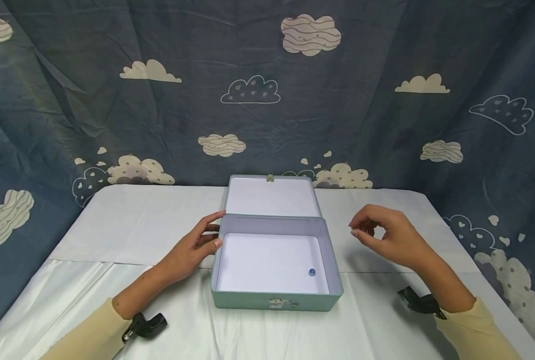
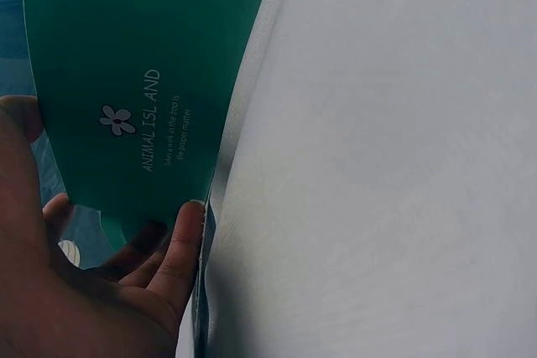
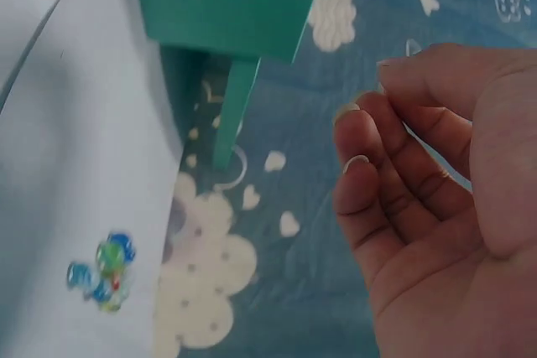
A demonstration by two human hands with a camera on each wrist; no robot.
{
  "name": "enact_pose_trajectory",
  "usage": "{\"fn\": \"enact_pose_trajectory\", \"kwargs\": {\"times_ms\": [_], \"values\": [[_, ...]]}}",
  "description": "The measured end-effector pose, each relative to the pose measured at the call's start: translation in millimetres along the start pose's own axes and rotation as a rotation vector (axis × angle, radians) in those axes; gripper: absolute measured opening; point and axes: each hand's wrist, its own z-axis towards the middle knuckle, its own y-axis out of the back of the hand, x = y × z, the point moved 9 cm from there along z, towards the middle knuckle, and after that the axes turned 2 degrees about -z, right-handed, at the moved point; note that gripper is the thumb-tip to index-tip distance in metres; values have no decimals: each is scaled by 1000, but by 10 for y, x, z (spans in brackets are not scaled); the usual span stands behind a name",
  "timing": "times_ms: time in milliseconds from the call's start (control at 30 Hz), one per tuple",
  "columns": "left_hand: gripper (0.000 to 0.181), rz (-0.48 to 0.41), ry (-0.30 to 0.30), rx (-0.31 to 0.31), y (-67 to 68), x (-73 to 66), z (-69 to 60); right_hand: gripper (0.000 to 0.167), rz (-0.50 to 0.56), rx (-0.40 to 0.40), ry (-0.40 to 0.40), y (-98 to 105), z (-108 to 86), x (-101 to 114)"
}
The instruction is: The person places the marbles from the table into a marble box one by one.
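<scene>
A green metal box (image 1: 276, 301) with a pale inside sits on the cloth, its hinged lid (image 1: 272, 196) laid back. One small blue marble (image 1: 312, 272) is inside, near the front right corner. My left hand (image 1: 189, 252) rests against the box's left side, with fingertips touching the wall and rim. In the left wrist view, this hand (image 2: 92, 282) lies along the green side wall (image 2: 151, 81), printed with a flower and lettering. My right hand (image 1: 386, 235) hovers right of the box with loosely curled fingers; nothing shows between its fingers (image 3: 361, 186) in the right wrist view.
Several blue and green glass marbles (image 3: 105, 270) appear on the white surface in the right wrist view. White cloth (image 1: 114, 225) covers the table. Behind hangs a dark blue curtain (image 1: 249, 45) with cloud prints. Each wrist wears a black camera mount (image 1: 146, 326).
</scene>
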Motion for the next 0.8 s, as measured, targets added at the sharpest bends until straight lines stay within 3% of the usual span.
{"fn": "enact_pose_trajectory", "kwargs": {"times_ms": [300,500,800], "values": [[61,0,6,-2,1,5,-5,17,-9,18,-182,-10,-99,-517],[61,-8,1,2,-7,10,-5,13,-6,36,-257,-32,-171,-758],[61,-3,-1,-1,3,16,7,13,-16,146,-394,-141,-286,-1101]]}}
